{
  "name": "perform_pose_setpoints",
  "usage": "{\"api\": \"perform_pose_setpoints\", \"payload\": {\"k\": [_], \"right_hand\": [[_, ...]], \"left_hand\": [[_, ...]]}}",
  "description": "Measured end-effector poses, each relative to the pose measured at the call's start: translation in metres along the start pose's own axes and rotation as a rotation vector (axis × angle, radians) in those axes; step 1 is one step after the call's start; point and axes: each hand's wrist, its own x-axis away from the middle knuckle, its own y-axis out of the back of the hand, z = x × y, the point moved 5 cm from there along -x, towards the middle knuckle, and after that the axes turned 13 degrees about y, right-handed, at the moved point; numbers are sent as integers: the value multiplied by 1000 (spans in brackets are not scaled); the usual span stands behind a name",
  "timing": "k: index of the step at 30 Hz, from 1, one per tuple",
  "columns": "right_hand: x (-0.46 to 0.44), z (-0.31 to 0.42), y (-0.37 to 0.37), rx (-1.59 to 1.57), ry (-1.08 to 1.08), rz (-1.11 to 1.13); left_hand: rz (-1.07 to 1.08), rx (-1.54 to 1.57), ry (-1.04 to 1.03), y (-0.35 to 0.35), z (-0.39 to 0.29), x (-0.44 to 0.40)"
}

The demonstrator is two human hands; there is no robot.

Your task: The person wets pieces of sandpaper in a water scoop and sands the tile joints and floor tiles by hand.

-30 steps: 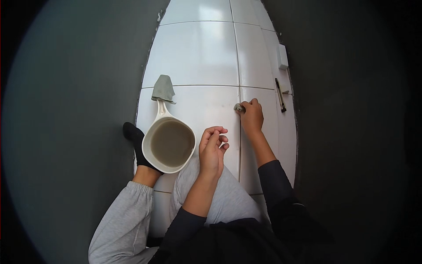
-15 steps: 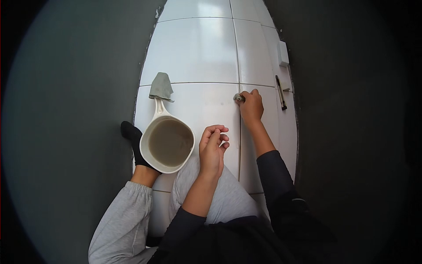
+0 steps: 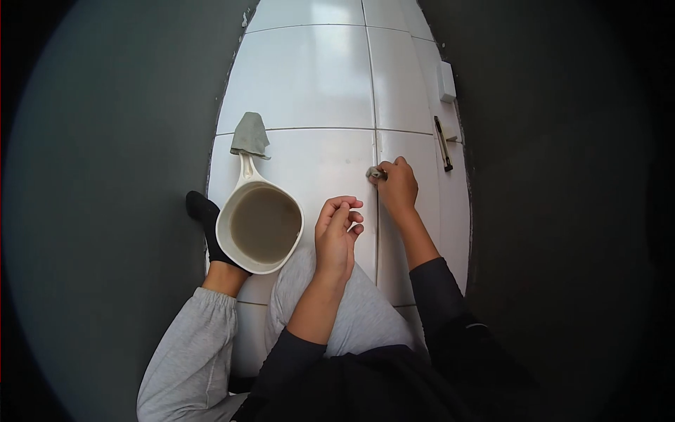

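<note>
Our right hand (image 3: 399, 187) grips one small grey crumpled piece (image 3: 376, 173) at the white tiled floor (image 3: 302, 77), ahead and right of our loosely curled, half-open left hand (image 3: 336, 232). We see one off-white plastic dipper (image 3: 247, 169) of murky liquid and one grey-green cloth (image 3: 249, 135) towards the left edge, one slim black-and-pale tool (image 3: 443, 144) and one white rectangular block (image 3: 446, 81) near the right

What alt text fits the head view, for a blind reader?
The right hand holds a small greyish object near a joint in white tiles; the left hand, half-curled, is beside a pale dipper of murky liquid.
</note>
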Motion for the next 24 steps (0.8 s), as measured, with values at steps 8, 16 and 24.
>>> {"api": "perform_pose_setpoints", "payload": {"k": [8,16,24], "right_hand": [[82,16,15,0,-51,145],[17,2,-1,-5,8,-23],[89,19,15,2,13,116]], "left_hand": [[31,56,-37,3,-4,4],[16,0,-11,0,-1,-1],[37,66,-51,6,-8,8]]}}
